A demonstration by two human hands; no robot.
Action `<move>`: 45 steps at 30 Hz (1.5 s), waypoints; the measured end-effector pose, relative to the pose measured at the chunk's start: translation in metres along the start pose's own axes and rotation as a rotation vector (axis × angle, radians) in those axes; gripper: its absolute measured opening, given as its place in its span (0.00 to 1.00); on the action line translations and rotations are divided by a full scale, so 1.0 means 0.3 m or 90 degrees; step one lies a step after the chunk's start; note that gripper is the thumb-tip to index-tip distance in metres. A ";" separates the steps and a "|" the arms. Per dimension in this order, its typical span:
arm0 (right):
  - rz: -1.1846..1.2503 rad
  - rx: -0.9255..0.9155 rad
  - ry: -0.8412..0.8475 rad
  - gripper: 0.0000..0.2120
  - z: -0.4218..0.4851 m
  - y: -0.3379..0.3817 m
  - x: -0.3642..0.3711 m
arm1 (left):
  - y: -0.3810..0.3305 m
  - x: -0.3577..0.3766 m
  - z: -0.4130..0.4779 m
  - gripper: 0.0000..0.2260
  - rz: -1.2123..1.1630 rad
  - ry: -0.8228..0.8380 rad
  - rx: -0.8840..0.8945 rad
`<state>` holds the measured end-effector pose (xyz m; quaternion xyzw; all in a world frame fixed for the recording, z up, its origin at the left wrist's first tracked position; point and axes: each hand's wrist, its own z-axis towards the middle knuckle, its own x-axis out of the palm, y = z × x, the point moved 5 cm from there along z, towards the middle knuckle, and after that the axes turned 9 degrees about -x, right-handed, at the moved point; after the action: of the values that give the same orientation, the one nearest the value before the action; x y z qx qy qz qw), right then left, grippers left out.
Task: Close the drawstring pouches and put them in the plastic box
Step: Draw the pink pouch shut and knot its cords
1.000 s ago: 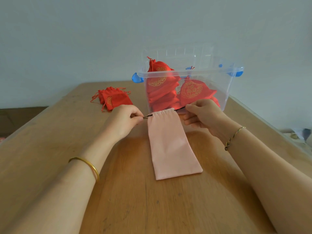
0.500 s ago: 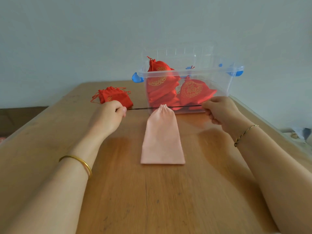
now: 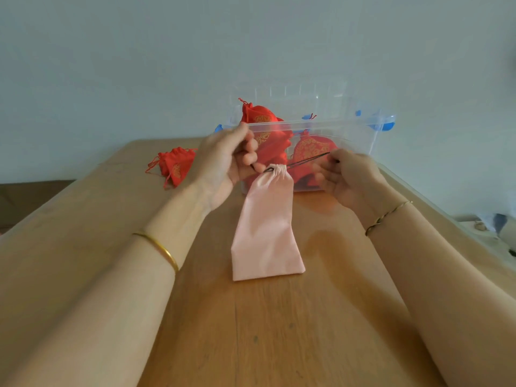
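Plain room (home, perhaps), wooden table (image 3: 279, 344), pale wall (image 3: 139, 65)

Cloth, plastic, wood
In front of box (image 3: 349, 126): pouch (image 3: 265, 233), matt pink cloth, smooth. Box clear glossy plastic; red pouches (image 3: 269, 135) inside, cloth w/ slight sheen. Table (image 3: 279, 336) under box: smooth wood, semi-gloss.

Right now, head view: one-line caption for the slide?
Pink pouch cinched on the table, right hand pinching its black drawstring, left hand at the mouth, plastic box of red pouches behind.
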<state>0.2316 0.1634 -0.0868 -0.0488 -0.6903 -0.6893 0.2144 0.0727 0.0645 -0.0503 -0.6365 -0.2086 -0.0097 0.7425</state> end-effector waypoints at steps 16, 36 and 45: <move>-0.259 -0.131 0.175 0.10 -0.042 -0.005 0.116 | 0.133 0.021 -0.018 0.11 0.362 -0.035 -0.069; -0.542 -0.346 0.230 0.07 -0.075 -0.028 0.130 | 0.160 -0.009 -0.023 0.08 0.151 -0.065 -0.101; -0.349 -0.262 0.298 0.11 -0.117 -0.027 0.146 | 0.154 -0.034 -0.023 0.08 0.044 -0.059 -0.176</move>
<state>0.1971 0.1189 -0.0798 0.2528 -0.4585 -0.8368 0.1601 0.0782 0.0641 -0.0978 -0.7395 -0.2175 0.0168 0.6368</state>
